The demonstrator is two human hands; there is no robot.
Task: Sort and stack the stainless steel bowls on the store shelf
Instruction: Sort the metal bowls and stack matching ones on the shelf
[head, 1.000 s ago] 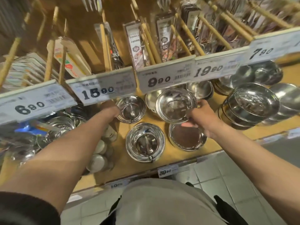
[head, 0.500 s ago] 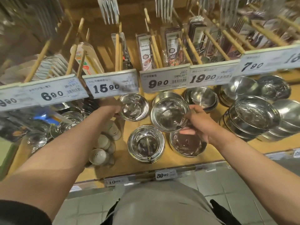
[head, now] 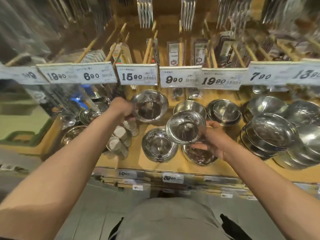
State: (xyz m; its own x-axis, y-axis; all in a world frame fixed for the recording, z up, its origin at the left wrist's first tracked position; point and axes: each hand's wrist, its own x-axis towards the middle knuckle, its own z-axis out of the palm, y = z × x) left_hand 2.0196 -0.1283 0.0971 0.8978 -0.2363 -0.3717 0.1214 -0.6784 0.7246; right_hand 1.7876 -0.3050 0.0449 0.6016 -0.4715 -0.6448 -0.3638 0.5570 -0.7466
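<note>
Right hand [head: 210, 141]: fingers curled on the right rim of a small steel bowl [head: 186, 127], thumb over the top edge. This bowl is held tilted, mouth toward the camera, clear of the shelf, above the gap between two front stacks.

Left hand [head: 122, 108]: curled on the left rim of a second bowl [head: 150, 106], gripping it. That bowl is also tilted toward the camera and sits just under the 15.90 price tag [head: 136, 76]; whether its base touches the shelf cannot be told.

Both bowls are round, polished, mirror-bright, with a rolled rim and a dark reflection in the base. The second bowl looks somewhat larger than the first.

Below the first bowl, a front stack of bowls [head: 158, 144] stands on the left and a shallow plate-like bowl [head: 200, 155] lies under the right hand. Behind are two more bowls [head: 223, 111] at the back of the shelf. To the right, wider nested bowls [head: 270, 134] lean in a stack.

The wooden shelf [head: 173, 166] is light brown, with a price strip along its front edge. Small capped shakers [head: 119, 135] stand under the left forearm. Above the price tags hang forks [head: 145, 12] and packaged cutlery on wooden pegs. The floor is grey tile [head: 97, 205]. The edges of the view are blurred.
</note>
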